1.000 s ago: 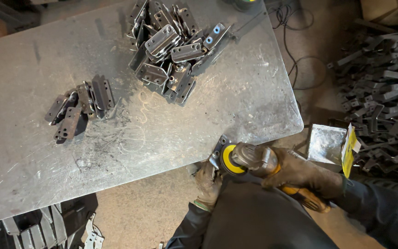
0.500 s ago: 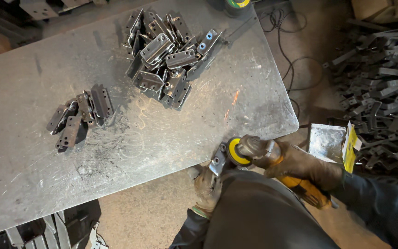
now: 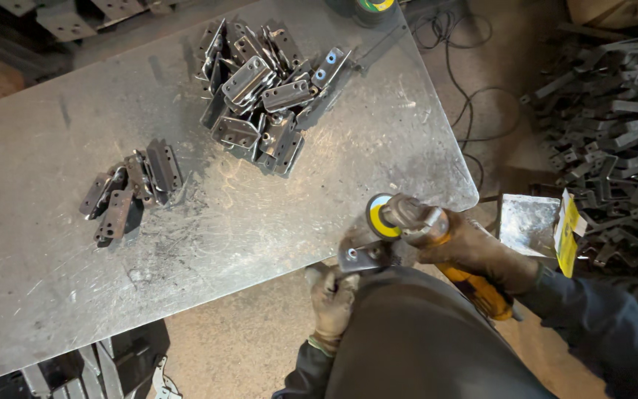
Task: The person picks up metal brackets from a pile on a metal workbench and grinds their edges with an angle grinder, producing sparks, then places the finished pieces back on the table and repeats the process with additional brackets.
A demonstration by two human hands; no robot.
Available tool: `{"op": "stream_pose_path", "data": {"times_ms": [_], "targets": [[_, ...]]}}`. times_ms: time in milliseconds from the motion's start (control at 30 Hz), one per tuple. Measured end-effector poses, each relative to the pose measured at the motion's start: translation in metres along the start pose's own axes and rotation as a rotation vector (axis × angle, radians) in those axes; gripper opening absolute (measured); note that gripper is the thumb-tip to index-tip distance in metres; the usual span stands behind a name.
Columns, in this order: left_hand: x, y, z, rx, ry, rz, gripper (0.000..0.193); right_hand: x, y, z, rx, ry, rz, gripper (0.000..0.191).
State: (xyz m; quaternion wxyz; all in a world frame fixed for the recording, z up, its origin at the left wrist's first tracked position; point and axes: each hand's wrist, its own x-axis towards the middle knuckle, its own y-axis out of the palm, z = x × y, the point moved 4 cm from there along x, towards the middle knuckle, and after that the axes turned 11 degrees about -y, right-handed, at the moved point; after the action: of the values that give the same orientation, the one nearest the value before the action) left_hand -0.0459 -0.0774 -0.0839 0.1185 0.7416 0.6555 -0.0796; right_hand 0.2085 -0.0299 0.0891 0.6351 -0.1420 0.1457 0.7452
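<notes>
while closed on bracket (image 3: 359,255), left grip (image 3: 331,295)

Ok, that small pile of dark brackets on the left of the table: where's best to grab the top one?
Take the upright bracket by its long side edges, coming from above: it leans on the small pile with its edges free, while the flat ones overlap.

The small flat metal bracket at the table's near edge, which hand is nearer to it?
Left. The left hand grips the small flat metal bracket from below; the right hand holds the yellow-disc grinder beside it, not touching the bracket.
</notes>
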Motion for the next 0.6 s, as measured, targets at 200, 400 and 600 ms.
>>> {"op": "stream_pose_path", "data": {"times_ms": [200, 400, 600], "targets": [[0.000, -0.023, -0.007, 0.503, 0.273, -0.124, 0.024, -0.007, -0.003, -0.005, -0.116, 0.069, -0.092, 0.064], [0.005, -0.021, -0.018, -0.294, -0.043, 0.039, 0.035, -0.010, -0.001, -0.016, -0.151, 0.095, -0.106, 0.059], [0.003, -0.011, -0.034, -0.832, -0.397, 0.149, 0.040, -0.007, 0.000, -0.020, -0.110, 0.014, -0.024, 0.061]]}}
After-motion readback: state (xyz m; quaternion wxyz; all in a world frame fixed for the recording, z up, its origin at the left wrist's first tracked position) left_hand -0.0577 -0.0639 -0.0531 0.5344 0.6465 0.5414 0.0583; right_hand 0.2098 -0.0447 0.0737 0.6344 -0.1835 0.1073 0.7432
